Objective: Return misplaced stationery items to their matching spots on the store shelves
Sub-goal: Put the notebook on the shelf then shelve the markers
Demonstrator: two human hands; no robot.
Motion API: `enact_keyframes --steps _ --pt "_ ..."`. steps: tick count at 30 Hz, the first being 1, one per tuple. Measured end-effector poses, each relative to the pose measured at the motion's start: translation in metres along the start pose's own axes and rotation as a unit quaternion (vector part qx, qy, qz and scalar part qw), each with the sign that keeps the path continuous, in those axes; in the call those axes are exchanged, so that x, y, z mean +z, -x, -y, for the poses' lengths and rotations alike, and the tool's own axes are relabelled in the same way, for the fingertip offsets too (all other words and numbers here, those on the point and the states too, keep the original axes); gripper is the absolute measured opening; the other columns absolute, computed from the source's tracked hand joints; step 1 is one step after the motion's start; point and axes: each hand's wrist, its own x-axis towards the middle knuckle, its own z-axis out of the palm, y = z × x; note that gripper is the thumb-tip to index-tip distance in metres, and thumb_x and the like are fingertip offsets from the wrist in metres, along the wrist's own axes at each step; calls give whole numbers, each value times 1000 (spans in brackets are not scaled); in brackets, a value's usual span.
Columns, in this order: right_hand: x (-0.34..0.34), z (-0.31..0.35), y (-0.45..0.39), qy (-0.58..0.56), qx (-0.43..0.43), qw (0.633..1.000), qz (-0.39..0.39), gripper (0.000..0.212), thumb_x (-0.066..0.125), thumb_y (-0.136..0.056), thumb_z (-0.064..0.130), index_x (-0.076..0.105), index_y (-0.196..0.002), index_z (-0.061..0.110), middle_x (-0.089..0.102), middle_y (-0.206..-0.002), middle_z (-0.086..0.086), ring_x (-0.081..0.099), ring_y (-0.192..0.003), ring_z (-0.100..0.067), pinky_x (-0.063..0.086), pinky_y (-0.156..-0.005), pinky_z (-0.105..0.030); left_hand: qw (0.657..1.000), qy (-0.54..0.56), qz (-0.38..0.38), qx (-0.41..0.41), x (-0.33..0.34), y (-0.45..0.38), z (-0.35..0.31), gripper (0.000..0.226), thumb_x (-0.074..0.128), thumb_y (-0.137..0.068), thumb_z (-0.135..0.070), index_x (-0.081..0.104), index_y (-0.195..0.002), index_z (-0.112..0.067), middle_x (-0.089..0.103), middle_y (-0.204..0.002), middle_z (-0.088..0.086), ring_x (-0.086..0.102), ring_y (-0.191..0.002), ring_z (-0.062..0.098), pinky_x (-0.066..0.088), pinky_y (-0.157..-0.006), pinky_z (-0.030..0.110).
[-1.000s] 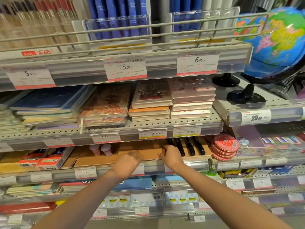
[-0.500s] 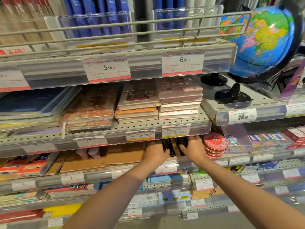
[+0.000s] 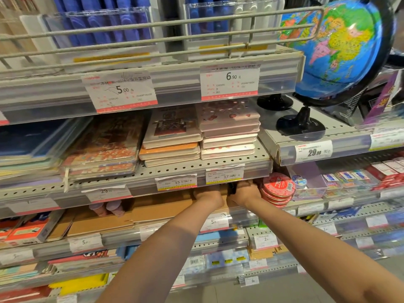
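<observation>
Brown kraft notebooks (image 3: 161, 209) cover the shelf where both your hands are reaching, directly under the perforated shelf lip with the 17.00 price tag (image 3: 224, 176). Your left hand (image 3: 208, 196) sits just below and left of that tag, knuckles up, resting on the kraft covers; its fingers run under the lip, so you cannot tell whether they are spread or curled. Your right hand (image 3: 243, 193) is just below and right of the tag, close beside the left, with the black pens (image 3: 231, 188) showing as a dark sliver between the two hands. Whether either hand is gripping the pens is hidden.

Headroom is tight: the lip hangs right over your knuckles, leaving only a low slot. To the right of the tag, a stack of round red tins (image 3: 276, 190) stands just beside your right hand, nearly touching it. Well left of the tag, two small pinkish cups (image 3: 109, 208) sit on the kraft notebooks, with open cover between them and your left hand. Up and right of the tag, the globe (image 3: 341, 47) stands on the neighbouring shelf, well apart from your arms.
</observation>
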Motion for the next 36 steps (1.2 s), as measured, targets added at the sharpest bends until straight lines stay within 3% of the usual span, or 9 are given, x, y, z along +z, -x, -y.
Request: enact_keyframes --steps 5,8,15,18,22,24,27,31,36 --pt "-1 5 4 -4 -3 1000 2 39 60 -75 35 63 -109 18 64 -121 -9 58 -115 -31 48 -92 -33 993 -18 -101 54 5 8 -1 32 47 -89 -15 51 -120 -13 53 -128 12 53 -116 34 46 -90 37" --pt "-1 0 7 -4 -20 1000 4 36 60 -76 29 62 -108 11 65 -115 -13 61 -106 -33 52 -88 -34 994 15 -91 58 1 11 3 29 44 -90 -18 50 -118 -13 55 -123 12 56 -111 35 47 -80 34" --pt "-4 -11 33 -151 -49 987 -3 29 67 -78 23 55 -86 -3 51 -64 -7 50 -56 -19 43 -53 -35 985 162 -42 35 -5 30 31 17 53 -76 -25 45 -63 -17 47 -62 0 49 -56 19 36 -51 24" --pt "-9 -5 53 -193 -64 979 -11 31 64 -82 15 44 -101 3 43 -63 1 41 -53 -9 35 -42 -16 962 267 -38 41 -3 43 50 15 61 -67 -27 47 -68 -20 55 -71 3 54 -63 23 41 -57 29" --pt "-13 10 78 -243 -93 965 -19 54 62 -83 10 38 -128 -5 42 -67 3 39 -59 -5 38 -46 -5 934 348 -56 65 1 63 79 19 62 -58 -28 52 -74 -22 57 -72 5 53 -64 23 39 -59 31" --pt "-12 20 88 -292 -96 951 30 60 59 -85 10 30 -137 -1 51 -76 -5 44 -62 -11 38 -45 -11 921 379 -61 69 -2 77 94 16 64 -66 -23 53 -77 -23 55 -70 2 50 -64 21 38 -59 29" --pt "-6 39 102 -328 -102 937 68 60 56 -87 7 28 -139 2 54 -122 -29 58 -91 -35 48 -70 -39 919 384 -63 63 -6 96 120 17 63 -76 -17 51 -88 -18 54 -75 3 50 -63 17 38 -52 24" --pt "13 67 113 -365 -110 916 123 58 55 -84 0 32 -137 4 57 -97 -9 56 -73 -25 47 -60 -33 915 390 -77 65 -7 122 159 21 63 -76 -14 48 -89 -14 46 -66 -1 43 -52 9 32 -37 14" --pt "38 111 132 -378 -146 899 166 51 54 -83 -5 38 -129 6 59 -87 -8 53 -64 -18 44 -56 -24 894 432 -115 27 -4 153 217 24 61 -77 -9 52 -99 -15 46 -70 -3 43 -59 9 34 -48 18"
